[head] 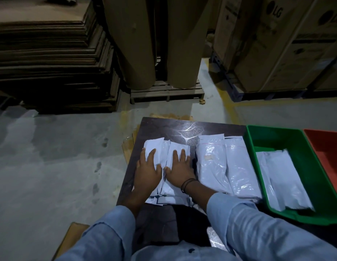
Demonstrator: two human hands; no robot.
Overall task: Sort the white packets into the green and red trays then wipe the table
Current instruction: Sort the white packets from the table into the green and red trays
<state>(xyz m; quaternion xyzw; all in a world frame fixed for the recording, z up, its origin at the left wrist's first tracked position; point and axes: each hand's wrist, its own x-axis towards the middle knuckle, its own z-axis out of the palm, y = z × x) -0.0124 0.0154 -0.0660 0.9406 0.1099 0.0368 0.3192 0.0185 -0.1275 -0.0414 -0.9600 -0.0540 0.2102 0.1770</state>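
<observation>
On the dark table [160, 127] lie two stacks of small white packets [176, 147] at the left and two piles of larger white packets [218, 166] beside them. My left hand [147, 171] rests flat on the left small stack, fingers spread. My right hand [180, 169] lies flat on the neighbouring small stack. Neither hand grips anything. The green tray [303, 178] stands to the right with two white packets [282, 178] inside. The red tray [328, 147] sits further right, partly cut off by the frame; no packets show in its visible part.
The table's left edge borders bare concrete floor [60, 157]. Behind stand stacked cardboard sheets [50, 53], two brown paper rolls on a wooden pallet [167, 93], and large cardboard boxes [277, 44] at the back right. A flat piece of cardboard [69, 240] lies by my left sleeve.
</observation>
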